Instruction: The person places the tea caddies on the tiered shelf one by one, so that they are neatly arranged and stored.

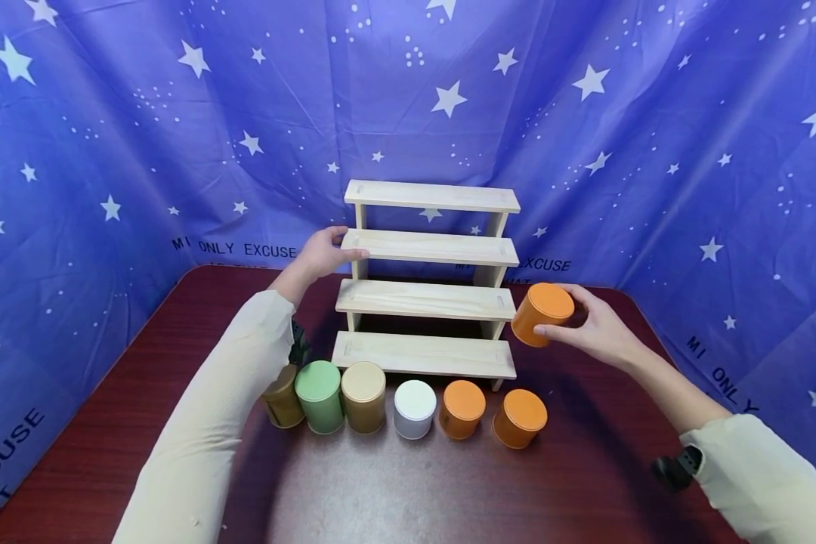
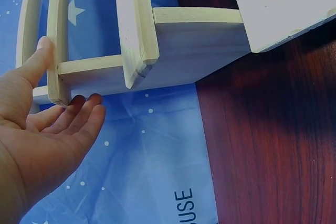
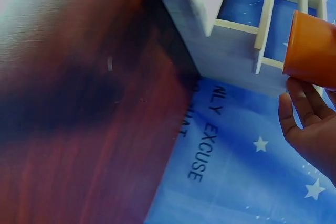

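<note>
At the left end of a four-step wooden shelf, my left hand grips the second board from the top. In the left wrist view, the thumb lies along one face of that board and the fingers bend around its end. To the right of the shelf, my right hand holds an orange canister up off the table, thumb on its near side. The right wrist view shows this canister above the fingers, beside the boards.
In front of the shelf stands a row of canisters: brown-gold, green, tan-lidded, white and two orange ones. Under them is a dark red wooden table. Blue star-printed cloth hangs behind and at both sides.
</note>
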### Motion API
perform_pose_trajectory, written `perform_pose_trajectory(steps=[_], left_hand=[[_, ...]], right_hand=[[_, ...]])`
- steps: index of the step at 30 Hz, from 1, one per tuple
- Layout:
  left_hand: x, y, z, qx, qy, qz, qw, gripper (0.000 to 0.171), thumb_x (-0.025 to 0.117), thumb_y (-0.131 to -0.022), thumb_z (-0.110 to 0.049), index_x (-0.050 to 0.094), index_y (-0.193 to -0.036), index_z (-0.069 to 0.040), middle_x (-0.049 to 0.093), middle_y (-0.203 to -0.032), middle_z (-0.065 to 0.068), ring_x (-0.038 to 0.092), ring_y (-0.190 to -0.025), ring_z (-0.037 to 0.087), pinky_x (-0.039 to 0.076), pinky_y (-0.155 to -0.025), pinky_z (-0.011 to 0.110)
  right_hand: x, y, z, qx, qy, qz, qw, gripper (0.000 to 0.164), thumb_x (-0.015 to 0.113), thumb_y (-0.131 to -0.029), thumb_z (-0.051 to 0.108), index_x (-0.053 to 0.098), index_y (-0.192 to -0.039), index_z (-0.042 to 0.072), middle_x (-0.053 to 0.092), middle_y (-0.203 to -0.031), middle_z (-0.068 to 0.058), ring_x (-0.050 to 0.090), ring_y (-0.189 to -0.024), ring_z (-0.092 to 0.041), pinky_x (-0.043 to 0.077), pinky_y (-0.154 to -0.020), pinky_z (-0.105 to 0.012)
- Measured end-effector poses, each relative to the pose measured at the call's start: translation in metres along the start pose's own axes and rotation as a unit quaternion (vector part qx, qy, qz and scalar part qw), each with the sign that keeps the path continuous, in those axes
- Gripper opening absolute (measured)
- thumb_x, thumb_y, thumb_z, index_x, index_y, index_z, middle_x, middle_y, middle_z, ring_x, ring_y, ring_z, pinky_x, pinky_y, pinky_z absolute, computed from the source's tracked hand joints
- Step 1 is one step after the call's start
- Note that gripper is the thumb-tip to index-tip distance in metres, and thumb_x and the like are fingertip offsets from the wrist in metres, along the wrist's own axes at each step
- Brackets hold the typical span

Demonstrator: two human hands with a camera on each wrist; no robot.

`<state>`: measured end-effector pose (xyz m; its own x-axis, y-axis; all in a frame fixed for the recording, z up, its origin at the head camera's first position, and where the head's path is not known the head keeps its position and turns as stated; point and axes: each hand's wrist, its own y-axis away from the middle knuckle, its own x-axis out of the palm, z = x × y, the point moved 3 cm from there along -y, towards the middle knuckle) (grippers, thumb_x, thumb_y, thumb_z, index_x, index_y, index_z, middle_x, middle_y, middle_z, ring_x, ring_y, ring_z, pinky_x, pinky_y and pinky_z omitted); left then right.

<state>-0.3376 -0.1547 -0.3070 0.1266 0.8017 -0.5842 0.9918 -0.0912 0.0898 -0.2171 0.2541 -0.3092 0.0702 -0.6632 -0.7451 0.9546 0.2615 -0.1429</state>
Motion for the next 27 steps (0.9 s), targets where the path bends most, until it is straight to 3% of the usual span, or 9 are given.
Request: perform_pose_trajectory(steps=[13,20,27], left_hand=[[-0.002,0.000,0.002,-0.002,-0.003,-0.002,1.0000,0.081,0.069,-0.084,-0.036,0.027,-0.147,-0.006,0.039,-0.144,0.019,0.042,-0.129,0.030,0.039,-0.106,0.045],[-0.001,-0.001,0.003,-0.001,-0.005,0.000,1.0000,0.081,0.069,-0.085,-0.035,0.026,-0.147,-0.006,0.039,-0.144,0.020,0.042,-0.130,0.031,0.039,-0.106,0.044],[0.000,-0.002,0.001,0.005,-0.001,-0.002,1.0000,0.082,0.069,-0.084,-0.035,0.027,-0.147,-0.004,0.041,-0.142,0.020,0.043,-0.128,0.031,0.039,-0.106,0.044]], right_hand=[[0.000,-0.038,0.024,-0.016,-0.009,0.003,1.000,0.067,0.073,-0.081,0.032,0.042,-0.137,0.012,0.056,-0.122,-0.009,0.057,-0.102,-0.014,0.050,-0.079,-0.021],[0.002,-0.058,0.038,-0.018,-0.014,-0.002,1.000,0.069,0.074,-0.079,0.035,0.042,-0.136,0.016,0.055,-0.123,-0.005,0.056,-0.105,-0.020,0.049,-0.085,-0.036],[0.006,-0.076,0.054,-0.033,-0.024,-0.001,0.999,0.068,0.074,-0.079,0.036,0.042,-0.136,0.014,0.055,-0.122,-0.007,0.054,-0.106,-0.021,0.047,-0.087,-0.040]])
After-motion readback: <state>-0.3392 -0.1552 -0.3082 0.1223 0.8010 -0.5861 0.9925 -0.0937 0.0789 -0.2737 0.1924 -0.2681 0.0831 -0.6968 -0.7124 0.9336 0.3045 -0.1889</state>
